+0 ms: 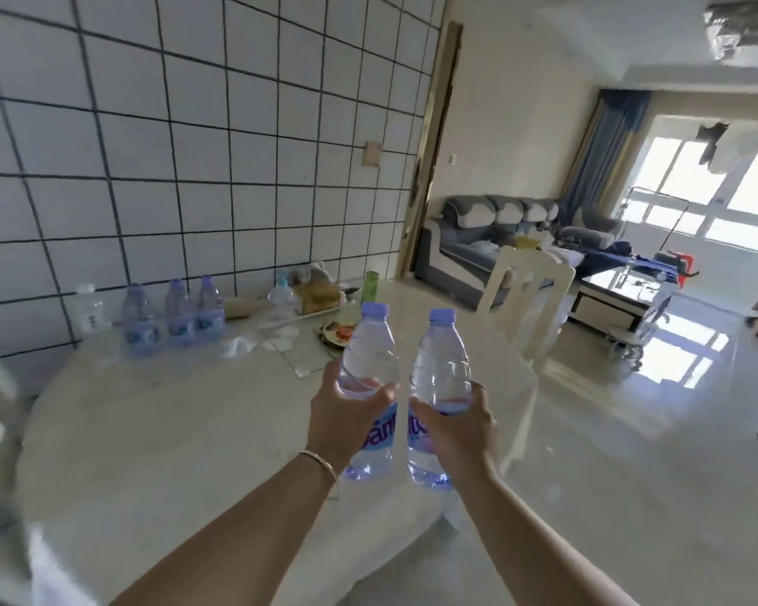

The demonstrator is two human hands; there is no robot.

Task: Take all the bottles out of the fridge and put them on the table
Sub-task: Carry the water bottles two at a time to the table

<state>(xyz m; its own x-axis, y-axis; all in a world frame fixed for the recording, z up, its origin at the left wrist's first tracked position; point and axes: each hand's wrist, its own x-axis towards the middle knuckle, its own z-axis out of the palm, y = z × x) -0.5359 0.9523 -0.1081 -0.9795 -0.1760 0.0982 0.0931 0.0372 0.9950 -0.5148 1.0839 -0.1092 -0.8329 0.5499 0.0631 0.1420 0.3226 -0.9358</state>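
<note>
- Two hands each grip one upright water bottle: left hand [346, 413] holds left bottle [368, 365], right hand [460, 424] holds right bottle [440, 369].
- Three more bottles [174, 317] stand on the surface [171, 430] by the tiled wall [193, 146].

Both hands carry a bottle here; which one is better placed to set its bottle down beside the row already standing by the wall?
Probably the left hand. Its bottle hangs over the table, on the side nearer the three bottles by the wall. The right hand holds its bottle nearer the table's right edge.

Home, open dining and living area: tiled wall [202, 137], dining table [171, 430], chair [524, 295], sofa [491, 238], curtained window [714, 199].
</note>
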